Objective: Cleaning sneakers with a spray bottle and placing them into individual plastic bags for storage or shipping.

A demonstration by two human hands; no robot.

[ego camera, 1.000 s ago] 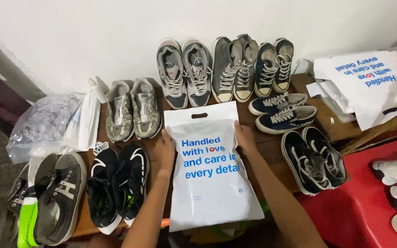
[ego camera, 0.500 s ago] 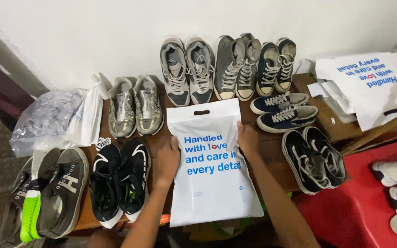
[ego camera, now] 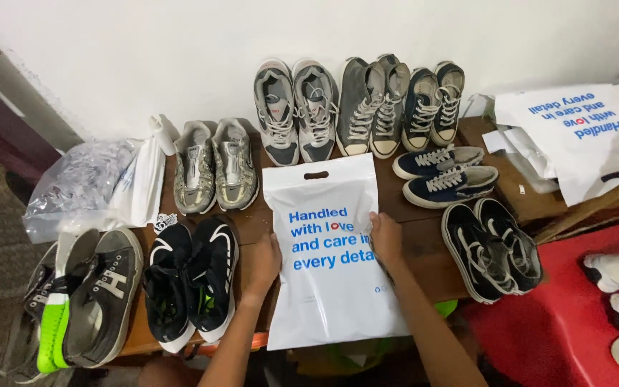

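Pressing white bag (ego camera: 327, 287) edges: left hand (ego camera: 261, 264), right hand (ego camera: 385, 240), fingers flat.

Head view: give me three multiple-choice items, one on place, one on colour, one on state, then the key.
1. Where does the white bag lie?
A. on the wooden table among shoes
B. on the floor
C. on the wall

2. What colour are the shoes beside the left hand?
A. red
B. black with white
C. yellow

3. How is the bag?
A. crumpled
B. hanging
C. flat, a hand on each side

Key: A, shoes surround it on the tabletop; B, black uppers, white marks; C, right hand and left hand rest on its edges.
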